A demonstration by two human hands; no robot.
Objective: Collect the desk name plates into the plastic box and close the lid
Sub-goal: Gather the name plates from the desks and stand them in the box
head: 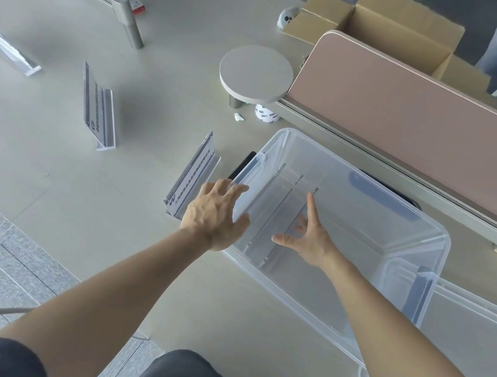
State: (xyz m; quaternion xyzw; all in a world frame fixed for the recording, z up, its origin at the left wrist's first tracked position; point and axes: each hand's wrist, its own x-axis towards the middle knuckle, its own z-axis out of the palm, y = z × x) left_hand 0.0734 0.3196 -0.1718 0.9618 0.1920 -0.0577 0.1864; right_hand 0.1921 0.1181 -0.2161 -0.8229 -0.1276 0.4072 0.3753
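Note:
A clear plastic box (423, 237) stands open on the desk, with several clear name plates (276, 212) upright inside its left end. My right hand (305, 234) is inside the box with fingers spread, touching those plates. My left hand (216, 212) rests open on the box's left rim. Just left of the box, a name plate (194, 172) stands on the desk. Another name plate (99, 110) stands further left, and a third (8, 46) lies near the left edge. The clear lid (476, 332) lies to the right of the box.
A round white stand (257, 71) with a tape roll (266, 114) under it sits behind the box. Pink partitions (415, 127) run along the right and back left. An open cardboard box (395, 28) is at the back. Other people stand at the far side.

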